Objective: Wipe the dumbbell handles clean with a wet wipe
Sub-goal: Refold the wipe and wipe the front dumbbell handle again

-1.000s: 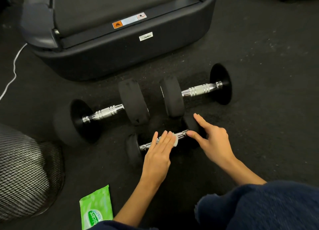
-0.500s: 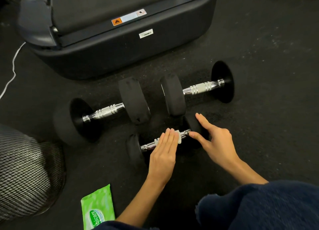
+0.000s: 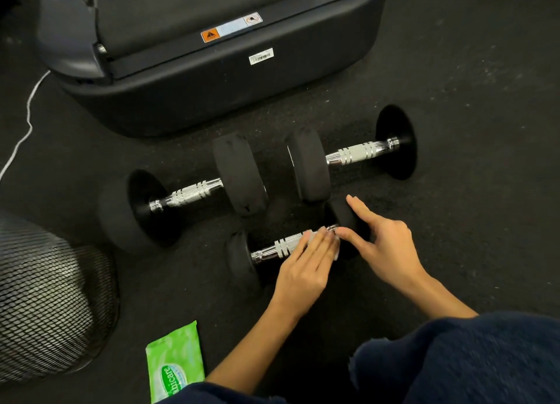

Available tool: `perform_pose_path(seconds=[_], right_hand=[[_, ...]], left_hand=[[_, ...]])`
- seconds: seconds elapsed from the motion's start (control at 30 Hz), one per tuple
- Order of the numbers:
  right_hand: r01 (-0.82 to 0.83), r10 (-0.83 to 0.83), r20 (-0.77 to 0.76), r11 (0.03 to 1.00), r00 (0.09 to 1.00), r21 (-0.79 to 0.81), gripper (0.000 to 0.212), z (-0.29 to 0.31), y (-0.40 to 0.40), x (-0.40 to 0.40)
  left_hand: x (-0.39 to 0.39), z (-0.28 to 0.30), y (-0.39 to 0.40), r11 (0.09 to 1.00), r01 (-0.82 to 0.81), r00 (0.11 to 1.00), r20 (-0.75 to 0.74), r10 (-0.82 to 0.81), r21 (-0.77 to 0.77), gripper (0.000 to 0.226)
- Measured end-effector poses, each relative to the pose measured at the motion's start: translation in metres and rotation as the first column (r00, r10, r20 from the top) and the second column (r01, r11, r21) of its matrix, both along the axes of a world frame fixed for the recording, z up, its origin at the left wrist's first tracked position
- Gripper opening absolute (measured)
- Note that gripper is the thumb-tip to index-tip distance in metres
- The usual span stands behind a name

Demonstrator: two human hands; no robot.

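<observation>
Pressing a white wet wipe (image 3: 331, 246) with flat fingers, the left hand (image 3: 303, 275) is covering the small chrome-handled black dumbbell (image 3: 281, 247) (mid-floor); the right hand (image 3: 383, 246), fingers loosely extended, is touching its end weight.

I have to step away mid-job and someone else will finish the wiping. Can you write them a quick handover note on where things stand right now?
Left hand: flat, straight fingers pressing the wet wipe onto the right end of the small dumbbell's handle.
Right hand: open, fingers steadying that dumbbell's right weight.
Two large dumbbells lie just beyond: left one, right one. Wipe pack lies on the floor near the left forearm.
Done: the small handle is mid-wipe; I cannot tell whether the large handles are cleaned.
Left: finish this handle, then check the other two.
</observation>
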State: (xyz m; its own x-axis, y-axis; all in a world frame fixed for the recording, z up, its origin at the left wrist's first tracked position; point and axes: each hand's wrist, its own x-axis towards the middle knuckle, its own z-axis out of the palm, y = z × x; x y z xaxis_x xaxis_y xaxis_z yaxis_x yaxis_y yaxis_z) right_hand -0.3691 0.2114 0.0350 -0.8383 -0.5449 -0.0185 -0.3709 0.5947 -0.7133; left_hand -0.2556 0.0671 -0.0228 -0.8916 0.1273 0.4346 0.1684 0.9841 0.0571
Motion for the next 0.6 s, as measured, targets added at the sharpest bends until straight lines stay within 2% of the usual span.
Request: perform_pose_path(seconds=[0.13,0.3,0.4,0.53,0.6], right_hand=[[0.007,-0.007,0.001,1.000,1.000,0.019,0.073,0.000,-0.002,-0.002],[-0.007,0.007,0.013,1.000,1.000,0.009,0.079,0.002,-0.001,0.000],[0.007,-0.008,0.010,1.000,1.000,0.008,0.078,0.000,-0.003,-0.002],[0.017,-0.017,0.030,1.000,0.999,0.011,0.077,0.001,-0.003,-0.003],[0.020,-0.020,0.030,1.000,0.999,0.017,0.074,0.000,-0.003,-0.003]], left_hand=[[-0.014,0.005,-0.011,0.989,-0.142,0.989,-0.023,0.143,0.029,0.039],[0.001,-0.002,0.000,0.999,-0.033,0.999,-0.006,0.033,0.018,0.037],[-0.009,0.003,-0.010,0.998,-0.068,0.998,-0.012,0.068,-0.008,0.041],[-0.022,0.009,-0.009,0.978,-0.157,0.987,0.049,0.152,0.138,0.045],[-0.022,0.008,-0.004,0.973,-0.161,0.986,0.055,0.154,0.163,0.046]])
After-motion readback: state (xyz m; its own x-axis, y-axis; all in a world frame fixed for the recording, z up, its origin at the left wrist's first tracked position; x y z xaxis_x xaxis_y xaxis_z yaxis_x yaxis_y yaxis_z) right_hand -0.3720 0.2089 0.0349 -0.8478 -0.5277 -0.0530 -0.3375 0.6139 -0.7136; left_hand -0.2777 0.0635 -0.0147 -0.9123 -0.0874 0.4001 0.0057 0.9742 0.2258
